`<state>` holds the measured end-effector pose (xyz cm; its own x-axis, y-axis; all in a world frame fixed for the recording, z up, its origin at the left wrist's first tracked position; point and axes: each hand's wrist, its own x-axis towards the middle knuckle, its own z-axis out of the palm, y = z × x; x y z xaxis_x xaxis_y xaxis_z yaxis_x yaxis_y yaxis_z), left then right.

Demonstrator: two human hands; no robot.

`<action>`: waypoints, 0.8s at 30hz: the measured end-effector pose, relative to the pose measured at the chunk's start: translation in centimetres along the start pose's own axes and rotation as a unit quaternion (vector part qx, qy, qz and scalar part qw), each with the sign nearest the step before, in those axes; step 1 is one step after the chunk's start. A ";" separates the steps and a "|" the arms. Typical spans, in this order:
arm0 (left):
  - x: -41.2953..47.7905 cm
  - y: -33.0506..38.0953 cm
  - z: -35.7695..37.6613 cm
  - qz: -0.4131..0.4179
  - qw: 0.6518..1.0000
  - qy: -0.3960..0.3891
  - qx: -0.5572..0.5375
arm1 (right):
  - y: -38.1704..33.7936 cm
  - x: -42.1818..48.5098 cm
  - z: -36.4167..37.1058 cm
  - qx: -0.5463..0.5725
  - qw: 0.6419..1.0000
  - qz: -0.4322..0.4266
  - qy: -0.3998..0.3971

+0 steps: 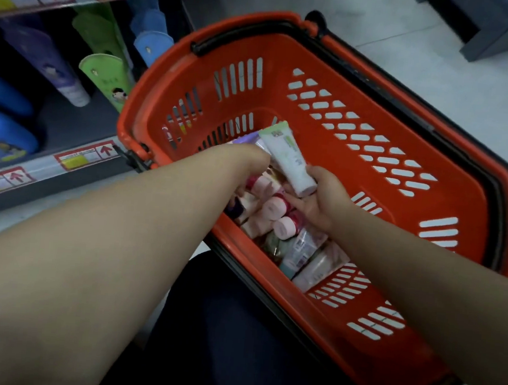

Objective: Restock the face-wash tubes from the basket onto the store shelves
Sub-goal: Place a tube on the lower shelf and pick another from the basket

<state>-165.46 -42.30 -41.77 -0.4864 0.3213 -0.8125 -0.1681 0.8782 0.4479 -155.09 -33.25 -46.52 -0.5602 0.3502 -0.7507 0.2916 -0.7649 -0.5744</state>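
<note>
An orange basket (331,86) stands on the floor in front of me, with several face-wash tubes (275,212) piled in its near corner, mostly pink-capped. My right hand (325,198) holds a white tube with green print (289,155) by its cap end, lifted above the pile. My left hand (249,161) reaches down into the pile beside it; its fingers are bent out of sight, and a lilac tube (246,138) shows just past the wrist, so its grip cannot be told. The store shelves (69,123) are to the left.
On the shelves stand green tubes (107,74), blue tubes (152,43) and a purple tube (50,64), with blue packs (2,130) lower left. Price strips with red arrows (79,155) line the shelf edges. Pale floor lies beyond the basket; my dark-clothed knee (221,326) is below.
</note>
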 end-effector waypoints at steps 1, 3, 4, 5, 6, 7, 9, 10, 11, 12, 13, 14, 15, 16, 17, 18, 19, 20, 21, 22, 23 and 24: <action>-0.5 0.0 0.1 -0.003 0.997 -0.030 -0.070 | -0.2 -0.5 0.3 0.008 1.000 0.013 -0.027; -1.1 0.1 0.3 0.007 0.986 -0.023 -0.162 | -0.6 -1.5 1.1 -0.023 0.997 0.031 -0.063; -1.4 0.1 0.3 0.012 0.979 -0.009 -0.201 | -0.7 -1.7 1.5 -0.050 0.996 0.031 -0.074; -1.6 -0.1 0.2 0.018 0.972 -0.004 -0.235 | -1.0 -2.0 1.9 -0.072 0.994 0.026 -0.082; -1.9 -0.4 -0.1 0.024 0.964 -0.010 -0.266 | -1.2 -2.3 2.4 -0.094 0.992 0.018 -0.088; -2.2 -0.7 -0.4 0.031 0.956 -0.019 -0.292 | -1.4 -2.4 2.9 -0.117 0.989 0.007 -0.091; -2.7 -1.1 -1.2 0.051 0.946 -0.026 -0.319 | -2.1 -2.7 3.9 -0.164 0.982 -0.022 -0.086; -3.3 -1.3 -1.7 0.063 0.943 -0.022 -0.325 | -2.4 -3.0 4.4 -0.180 0.980 -0.036 -0.081; -3.8 -1.4 -2.2 0.073 0.941 -0.020 -0.330 | -2.7 -3.3 4.9 -0.189 0.977 -0.048 -0.081; -4.2 -1.5 -2.7 0.083 0.937 -0.023 -0.339 | -2.9 -3.7 5.4 -0.193 0.976 -0.056 -0.087; -4.6 -1.7 -3.3 0.093 0.932 -0.025 -0.350 | -3.2 -4.2 6.0 -0.193 0.974 -0.061 -0.100; -5.0 -1.9 -3.9 0.103 0.926 -0.023 -0.364 | -3.3 -4.6 6.6 -0.197 0.972 -0.067 -0.112; -5.5 -2.2 -4.5 0.112 0.920 -0.016 -0.376 | -3.5 -5.2 7.3 -0.209 0.967 -0.075 -0.123; -6.1 -2.4 -5.3 0.122 0.914 -0.006 -0.386 | -3.6 -5.7 8.1 -0.226 0.961 -0.085 -0.135; -7.0 -2.6 -5.9 0.133 0.910 0.006 -0.394 | -3.8 -6.4 9.0 -0.237 0.956 -0.095 -0.148; -8.1 -2.8 -6.6 0.145 0.905 0.016 -0.401 | -4.0 -7.2 9.9 -0.241 0.951 -0.103 -0.162; -9.2 -3.0 -7.2 0.159 0.899 0.024 -0.407 | -4.2 -8.0 10.9 -0.241 0.949 -0.108 -0.174; -10.2 -3.1 -7.9 0.173 0.893 0.028 -0.415 | -4.6 -8.7 11.8 -0.239 0.946 -0.112 -0.186; -11.2 -3.4 -8.6 0.183 0.887 0.030 -0.424 | -4.9 -9.6 12.8 -0.241 0.943 -0.118 -0.198; -12.1 -3.6 -9.4 0.192 0.881 0.031 -0.431 | -5.2 -10.4 13.7 -0.250 0.937 -0.126 -0.209; -13.0 -3.9 -10.3 0.200 0.878 0.032 -0.434 | -5.5 -11.2 14.5 -0.264 0.929 -0.137 -0.221; -13.9 -4.1 -11.1 0.208 0.874 0.031 -0.439 | -5.8 -11.8 15.4 -0.276 0.921 -0.150 -0.232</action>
<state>-167.51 -54.29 -28.14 -0.7030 0.5036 -0.5022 -0.5455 0.0713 0.8351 -162.08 -41.29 -29.28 -0.9132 0.1332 -0.3852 0.3485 -0.2351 -0.9074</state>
